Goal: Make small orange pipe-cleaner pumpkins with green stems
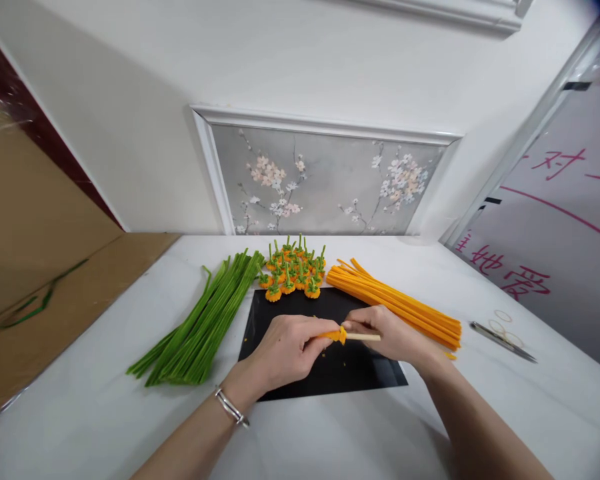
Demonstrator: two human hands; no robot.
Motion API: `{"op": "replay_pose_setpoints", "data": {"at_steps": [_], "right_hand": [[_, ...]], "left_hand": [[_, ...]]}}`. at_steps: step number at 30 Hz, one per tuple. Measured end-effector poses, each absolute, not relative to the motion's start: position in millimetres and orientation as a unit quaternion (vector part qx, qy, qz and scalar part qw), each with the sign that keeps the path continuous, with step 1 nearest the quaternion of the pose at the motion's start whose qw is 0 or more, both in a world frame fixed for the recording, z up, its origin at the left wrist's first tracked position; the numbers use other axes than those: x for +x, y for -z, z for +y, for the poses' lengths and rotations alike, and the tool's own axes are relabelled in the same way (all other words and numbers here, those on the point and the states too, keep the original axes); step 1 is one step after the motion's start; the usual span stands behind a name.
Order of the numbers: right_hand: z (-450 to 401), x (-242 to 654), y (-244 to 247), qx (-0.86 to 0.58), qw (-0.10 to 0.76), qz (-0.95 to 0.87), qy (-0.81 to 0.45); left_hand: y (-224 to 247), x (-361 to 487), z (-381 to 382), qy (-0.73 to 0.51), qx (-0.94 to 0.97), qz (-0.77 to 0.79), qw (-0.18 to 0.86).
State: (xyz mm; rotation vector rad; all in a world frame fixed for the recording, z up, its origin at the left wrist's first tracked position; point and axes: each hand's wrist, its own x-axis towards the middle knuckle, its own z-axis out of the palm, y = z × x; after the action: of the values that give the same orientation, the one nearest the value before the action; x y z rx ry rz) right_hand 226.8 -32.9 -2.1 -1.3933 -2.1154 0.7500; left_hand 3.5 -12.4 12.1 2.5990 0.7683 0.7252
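My left hand is closed, thumb and fingers pinching an orange pipe cleaner wound in a small bunch around a pale wooden stick. The stick's bare end points right, across the front of my right hand. That hand's fingers are curled in by the stick, their tips close to the orange winding; their exact grip is partly hidden. Both hands are above a black mat with small orange bits on it. Behind it stand several little orange pumpkin-like pieces with green stems and leaves.
A bundle of green pipe cleaners lies to the left, and an orange bundle to the right. Tweezers and rubber bands rest farther right on the white table. Cardboard borders the left side; a wall rises behind.
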Motion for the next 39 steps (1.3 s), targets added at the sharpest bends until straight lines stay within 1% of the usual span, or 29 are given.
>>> {"op": "replay_pose_setpoints", "data": {"at_steps": [3, 6, 11, 13, 15, 19, 22, 25, 28, 31, 39], "right_hand": [[-37, 221, 0, -0.518, 0.241, -0.779, -0.257], [-43, 214, -5, -0.51, 0.212, -0.799, -0.24], [-55, 204, -14, -0.506, 0.188, -0.823, -0.178], [-57, 203, -17, -0.512, 0.196, -0.825, -0.137], [-58, 204, -17, -0.51, 0.235, -0.822, -0.099], [-52, 206, -12, -0.479, 0.354, -0.801, -0.048], [-47, 203, -7, -0.482, 0.409, -0.77, -0.083], [-44, 197, -4, -0.502, 0.432, -0.741, -0.109], [-43, 193, -3, -0.491, 0.462, -0.733, -0.09], [-43, 192, -2, -0.473, 0.481, -0.735, -0.076], [-48, 191, -1, -0.412, 0.47, -0.779, -0.058]], "left_hand": [[-11, 3, -11, -0.272, 0.896, 0.31, 0.162], [-10, 2, -9, -0.277, 0.887, 0.342, 0.141], [-7, 0, -5, -0.246, 0.888, 0.375, 0.101], [-6, -2, -3, -0.23, 0.888, 0.386, 0.098], [-6, -3, -2, -0.223, 0.889, 0.383, 0.112], [-6, -4, 0, -0.221, 0.898, 0.346, 0.16], [-6, -2, -1, -0.234, 0.899, 0.32, 0.184], [-7, 1, -4, -0.247, 0.892, 0.3, 0.233], [-11, 5, -9, -0.244, 0.878, 0.29, 0.293], [-17, 8, -13, -0.219, 0.854, 0.288, 0.374], [-20, 5, -9, -0.163, 0.771, 0.284, 0.546]]}}
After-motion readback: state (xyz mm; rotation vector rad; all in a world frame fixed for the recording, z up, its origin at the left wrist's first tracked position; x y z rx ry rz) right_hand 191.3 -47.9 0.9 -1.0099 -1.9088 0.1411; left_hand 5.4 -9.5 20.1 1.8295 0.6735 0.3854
